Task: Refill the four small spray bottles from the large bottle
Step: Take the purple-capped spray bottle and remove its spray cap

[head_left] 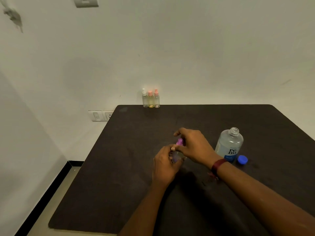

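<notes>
- The left hand (164, 165) gripped a small purple bottle (175, 156) round its clear body, fingers curled about it, near the middle of the dark worktop (119, 167)
- The right hand (192, 145) sat above it, fingers and thumb pinching the purple top (179, 142) at the bottle's neck
- Whether the top was seated or loose could not be told, since the bottle was blurred and half hidden by fingers
- The large bottle (229, 145) stood upright just right of the right hand, neck open, clear liquid inside, label towards the camera
- A blue cap (242, 159) lay on the worktop just beside its base, on the right
- Three bottles (150, 100) stood in a tight row at the worktop's far edge against the wall (170, 48), well apart from the hands, one white-topped on the left and two pink-topped
- A dark red wristband (218, 165) circled the right wrist
- A socket plate (100, 115) sat on the wall left of the worktop's far corner
</notes>
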